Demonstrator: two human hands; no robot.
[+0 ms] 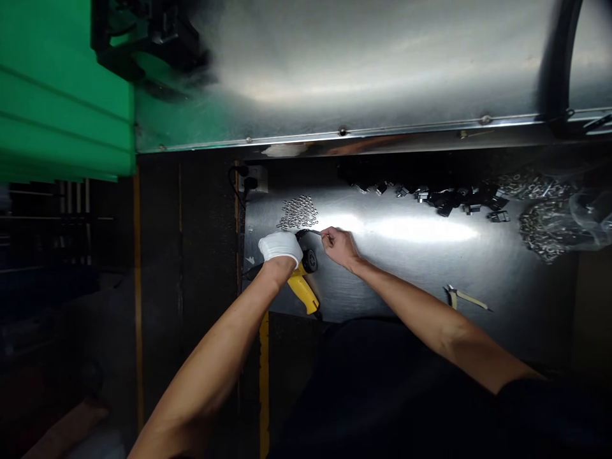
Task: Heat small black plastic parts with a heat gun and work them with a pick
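A white glove covers my left hand (280, 248), whose fingers are closed round a small black part (301, 234) at its right edge. My right hand (338, 247) is bare and pinches a thin metal piece (313, 232) that reaches left to the black part. Just beyond my hands lies a group of small shiny metal pieces (299, 212) on the metal table (382, 268). A yellow power tool (305, 293) with a round black end rests beneath and beside my left hand, partly hidden by it.
Pliers with pale handles (466, 298) lie at the right. Black parts (447, 201) line the table's back. Plastic bags of metal pieces (549, 229) sit far right. A socket block (255, 178) is at the back left corner, near a green surface (62, 89).
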